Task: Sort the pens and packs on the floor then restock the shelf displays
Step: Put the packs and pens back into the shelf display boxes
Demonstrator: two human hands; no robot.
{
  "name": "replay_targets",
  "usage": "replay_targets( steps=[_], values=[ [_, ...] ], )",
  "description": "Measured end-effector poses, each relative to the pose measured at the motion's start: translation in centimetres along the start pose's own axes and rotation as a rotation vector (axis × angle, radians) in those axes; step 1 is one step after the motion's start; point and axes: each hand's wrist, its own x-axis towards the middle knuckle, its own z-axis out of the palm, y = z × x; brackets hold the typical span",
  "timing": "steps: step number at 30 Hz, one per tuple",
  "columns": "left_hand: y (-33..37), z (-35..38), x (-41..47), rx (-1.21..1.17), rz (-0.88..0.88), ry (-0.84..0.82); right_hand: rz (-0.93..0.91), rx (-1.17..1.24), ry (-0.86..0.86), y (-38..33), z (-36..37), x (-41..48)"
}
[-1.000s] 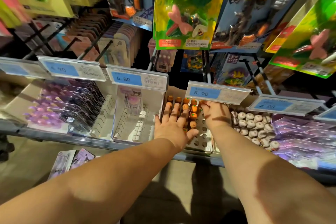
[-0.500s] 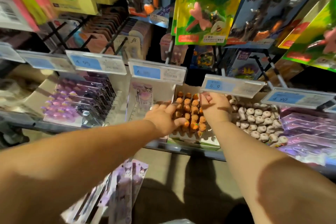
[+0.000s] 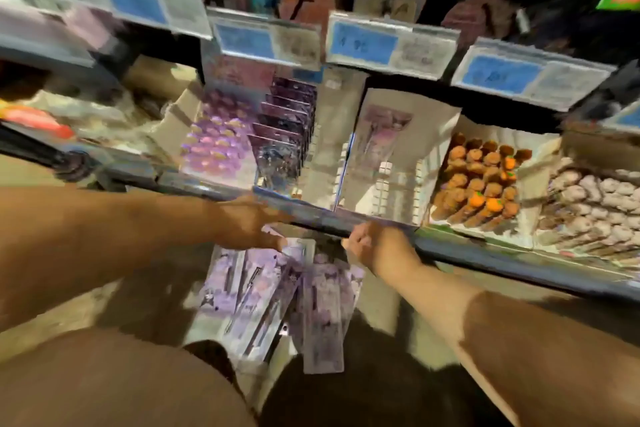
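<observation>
Several purple pen packs (image 3: 277,298) lie fanned in a loose pile on the floor below the shelf edge (image 3: 485,250). My left hand (image 3: 249,222) hangs just above the pile's top end, fingers pointing down toward the packs; motion blur hides whether it touches them. My right hand (image 3: 370,243) is in front of the shelf edge with its fingers curled and nothing visible in them. On the shelf, a white slotted bin (image 3: 388,156) holds one purple pack. To its right stands a tray of orange-topped pens (image 3: 485,180).
Left of the slotted bin stand purple packs (image 3: 284,139) and a tray of purple-topped pens (image 3: 214,146). White-topped pens (image 3: 595,204) fill the far right bin. Blue price tags (image 3: 363,42) run above the bins. My knee (image 3: 114,381) fills the lower left.
Both hands have left the orange-topped pens and dropped below the shelf edge toward the packs on the floor. The view has swung down and left, and is blurred.
</observation>
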Motion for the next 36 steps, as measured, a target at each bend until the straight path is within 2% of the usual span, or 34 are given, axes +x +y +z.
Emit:
replay_targets(
  steps=[2,4,7,11,17,21,27,30,36],
  values=[
    [-3.1,3.9,0.3,0.011,-0.048,0.013,0.073,-0.042,-0.124,0.2,3.2,0.3],
    [-4.8,7.3,0.3,-0.027,-0.079,0.040,0.170,0.020,-0.211,1.1,5.7,-0.2],
    [-5.8,11.7,-0.1,-0.077,-0.163,-0.048,0.329,0.100,-0.290,2.3,8.2,-1.9],
    [-6.4,14.0,0.3,-0.093,-0.136,-0.102,0.434,0.192,-0.240,3.0,10.3,-2.4],
    [-7.7,14.6,2.1,-0.148,-0.097,-0.074,0.542,0.526,-0.074,2.9,12.4,-1.7],
    [-7.7,15.5,2.5,-0.163,-0.046,-0.106,0.647,0.566,0.020,3.3,14.0,-0.9],
    [-8.4,16.0,3.2,-0.139,-0.010,-0.102,0.710,0.492,-0.083,2.8,13.8,0.5],
    [-9.0,16.6,3.8,-0.157,0.006,-0.106,0.818,0.537,-0.073,3.9,14.2,1.0],
    [-9.0,16.7,4.1,-0.219,0.014,-0.069,0.749,0.616,-0.154,4.0,14.7,0.9]
  ],
)
